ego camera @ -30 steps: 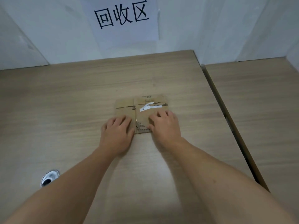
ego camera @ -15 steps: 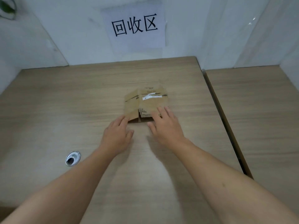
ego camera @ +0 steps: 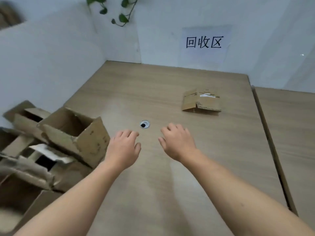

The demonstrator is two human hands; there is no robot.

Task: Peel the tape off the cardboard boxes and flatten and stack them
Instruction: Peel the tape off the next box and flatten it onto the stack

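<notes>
A small flattened cardboard box [ego camera: 201, 103] with a strip of white tape lies alone on the wooden table [ego camera: 153, 92], far right of centre; one flap stands slightly raised. My left hand [ego camera: 123, 147] and my right hand [ego camera: 177, 142] hover over the table's middle, fingers loosely curled, holding nothing, well short of that box. At the left edge sits a heap of several open, unflattened cardboard boxes [ego camera: 73, 133], one with a torn white label. My left hand is just right of the nearest open box.
A round cable grommet [ego camera: 144, 124] is set in the table just beyond my hands. A paper sign [ego camera: 203, 42] hangs on the back wall, and plant leaves [ego camera: 119, 16] dangle above. A second table [ego camera: 289, 133] adjoins on the right across a dark gap.
Both hands let go of the flattened box and drew back toward me. The view swung left, bringing the heap of open boxes into sight.
</notes>
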